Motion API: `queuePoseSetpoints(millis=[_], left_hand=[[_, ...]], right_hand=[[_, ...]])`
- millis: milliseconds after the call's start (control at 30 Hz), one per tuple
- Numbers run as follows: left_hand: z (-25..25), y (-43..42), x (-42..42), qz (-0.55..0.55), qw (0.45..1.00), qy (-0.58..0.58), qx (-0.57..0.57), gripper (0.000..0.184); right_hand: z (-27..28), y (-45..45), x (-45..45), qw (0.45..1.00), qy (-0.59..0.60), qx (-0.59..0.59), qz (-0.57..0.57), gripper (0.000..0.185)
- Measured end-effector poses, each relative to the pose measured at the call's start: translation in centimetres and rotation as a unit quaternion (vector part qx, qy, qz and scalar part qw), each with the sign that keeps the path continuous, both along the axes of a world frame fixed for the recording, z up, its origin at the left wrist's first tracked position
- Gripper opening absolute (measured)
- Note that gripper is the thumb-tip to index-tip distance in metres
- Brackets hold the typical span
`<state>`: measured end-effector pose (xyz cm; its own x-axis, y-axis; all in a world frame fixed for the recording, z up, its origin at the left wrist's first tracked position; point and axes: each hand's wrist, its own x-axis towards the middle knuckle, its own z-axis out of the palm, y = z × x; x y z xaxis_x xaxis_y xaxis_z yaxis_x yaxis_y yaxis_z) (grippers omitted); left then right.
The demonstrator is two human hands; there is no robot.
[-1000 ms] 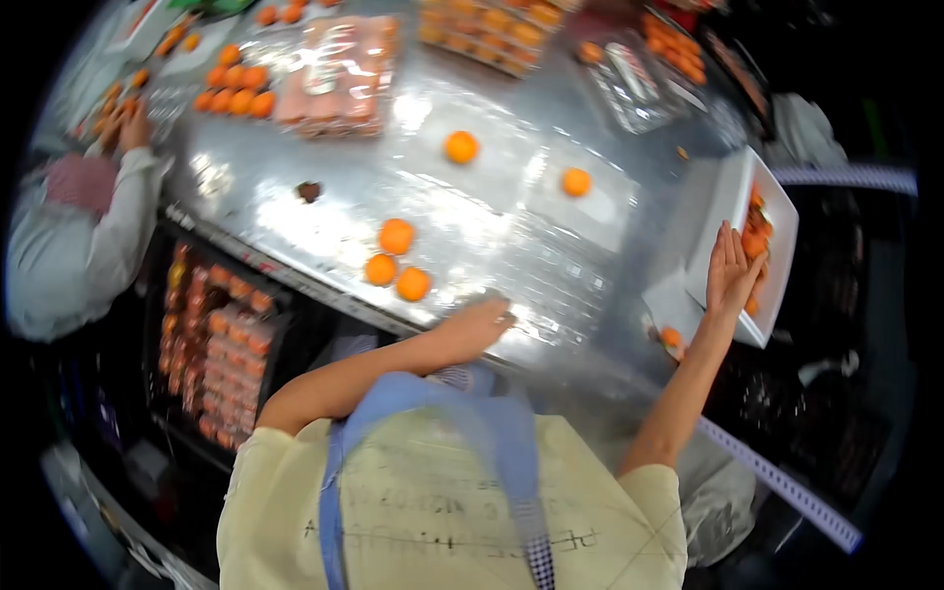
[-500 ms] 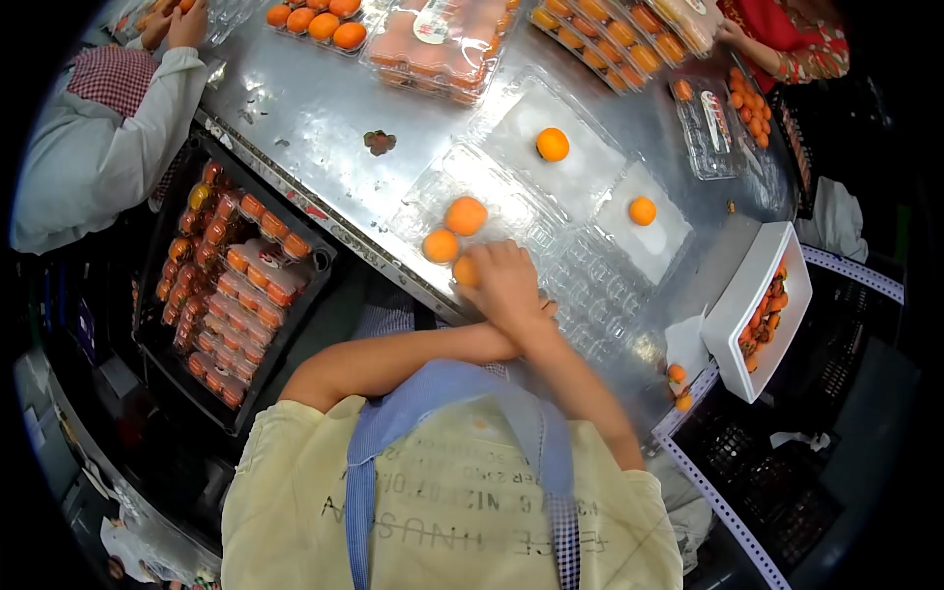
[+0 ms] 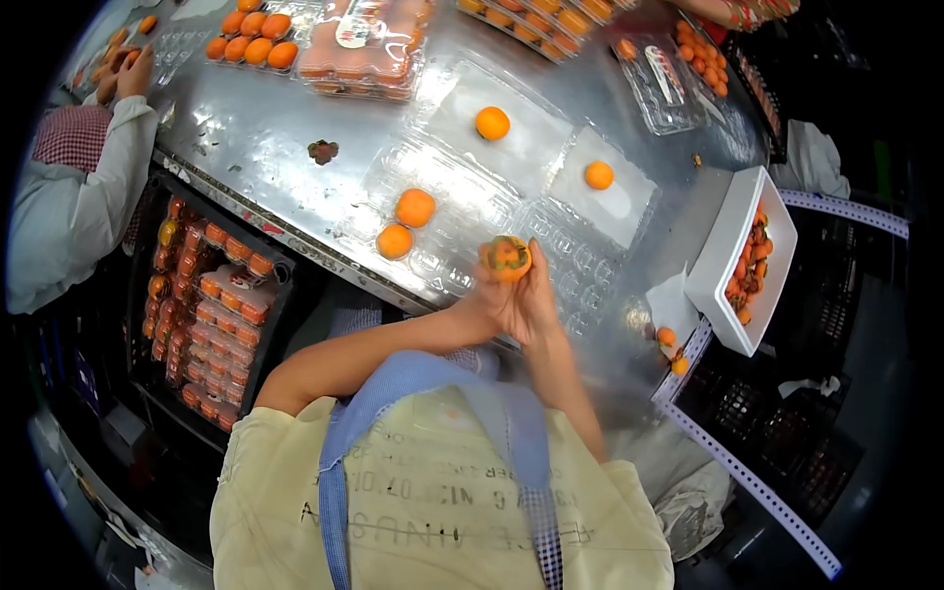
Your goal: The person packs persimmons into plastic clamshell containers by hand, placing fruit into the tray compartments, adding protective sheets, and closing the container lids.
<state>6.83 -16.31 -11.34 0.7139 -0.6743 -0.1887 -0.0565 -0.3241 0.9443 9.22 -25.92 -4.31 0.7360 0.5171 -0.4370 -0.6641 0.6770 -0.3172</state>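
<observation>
A persimmon (image 3: pixel 508 258) with its leafy green calyx showing is held up in front of me, over the near side of the steel table. My right hand (image 3: pixel 534 303) grips it from the right. My left hand (image 3: pixel 480 307), slightly blurred, closes on it from the left, partly hidden. Just beyond lies a clear plastic tray (image 3: pixel 447 185) with two orange persimmons, one upper (image 3: pixel 415 207) and one lower (image 3: pixel 394 241). Another persimmon (image 3: pixel 493 124) rests on a whitish sheet, and one more (image 3: pixel 599 175) on a second sheet to the right.
Filled clear packs (image 3: pixel 359 49) stand at the back. A black crate (image 3: pixel 278 295) of packed fruit is at my left. On the right, a white box (image 3: pixel 694 275) contains small orange pieces. A co-worker's sleeve (image 3: pixel 147 118) is at far left; another person's arm (image 3: pixel 733 12) reaches in top right.
The persimmon under my right hand has been lifted from the tray and turned calyx-up. My crossed arms have uncrossed, and both hands are now on the fruit. The view has shifted slightly.
</observation>
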Motion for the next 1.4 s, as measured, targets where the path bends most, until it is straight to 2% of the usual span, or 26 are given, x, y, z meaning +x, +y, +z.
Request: queuePoseSetpoints(millis=[67, 167, 267, 333, 400, 467, 567, 700, 767, 800, 933, 1033, 1167, 1267, 1400], left_hand=[[0.4, 0.0, 0.2, -0.007, 1.000, -0.027, 0.009, 0.038], [1.0, -0.3, 0.4, -0.016, 0.999, -0.037, 0.027, 0.037], [1.3, -0.6, 0.7, -0.022, 0.998, -0.049, 0.037, 0.037], [1.0, -0.5, 0.5, -0.025, 0.997, -0.078, 0.009, 0.036], [0.0, -0.5, 0.3, -0.027, 0.992, -0.120, -0.041, 0.033], [-1.0, -0.7, -0.1, -0.023, 0.996, -0.087, -0.020, 0.030], [-1.1, -0.8, 0.0, -0.025, 0.999, -0.042, 0.006, 0.028], [0.4, -0.7, 0.9, -0.075, 0.996, 0.016, 0.043, 0.031], [-0.4, -0.5, 0.2, -0.105, 0.977, -0.169, 0.078, 0.035], [-0.7, -0.5, -0.1, -0.118, 0.954, -0.260, 0.092, 0.038], [0.1, -0.4, 0.1, -0.123, 0.953, -0.258, 0.101, 0.046], [-0.1, -0.4, 0.0, -0.118, 0.952, -0.264, 0.095, 0.046], [-1.0, -0.2, -0.4, -0.101, 0.950, -0.279, 0.097, 0.043], [-1.0, -0.4, -0.1, -0.100, 0.945, -0.298, 0.090, 0.039], [-1.0, -0.2, 0.0, -0.096, 0.935, -0.332, 0.082, 0.036]], right_hand=[[-0.8, -0.7, -0.5, 0.994, 0.001, 0.108, -0.013, 0.053], [-0.5, -1.2, -1.2, 0.997, -0.016, 0.060, -0.054, 0.048], [0.9, -0.7, -1.5, 0.982, -0.087, -0.136, -0.098, 0.045], [0.8, -0.9, -1.7, 0.921, -0.199, -0.324, -0.085, 0.049], [0.4, -1.2, -1.9, 0.830, -0.286, -0.474, -0.073, 0.053], [-0.4, -1.8, -2.0, 0.727, -0.352, -0.587, -0.060, 0.056], [0.5, -2.0, -1.8, 0.644, -0.381, -0.662, -0.053, 0.054], [0.4, -2.6, -1.5, 0.592, -0.411, -0.690, -0.073, 0.053], [-0.5, -3.8, -0.7, 0.576, -0.421, -0.694, -0.095, 0.052], [-0.8, -4.7, 0.1, 0.566, -0.387, -0.719, -0.115, 0.051], [-2.5, -9.7, 4.0, 0.499, -0.283, -0.799, -0.181, 0.048], [-4.6, -12.8, 5.8, 0.452, -0.266, -0.839, -0.145, 0.049], [-7.6, -15.0, 7.5, 0.452, -0.238, -0.850, -0.125, 0.051], [-6.4, -14.1, 7.5, 0.440, -0.220, -0.861, -0.126, 0.051], [-7.5, -15.1, 7.3, 0.420, -0.186, -0.883, -0.099, 0.050]])
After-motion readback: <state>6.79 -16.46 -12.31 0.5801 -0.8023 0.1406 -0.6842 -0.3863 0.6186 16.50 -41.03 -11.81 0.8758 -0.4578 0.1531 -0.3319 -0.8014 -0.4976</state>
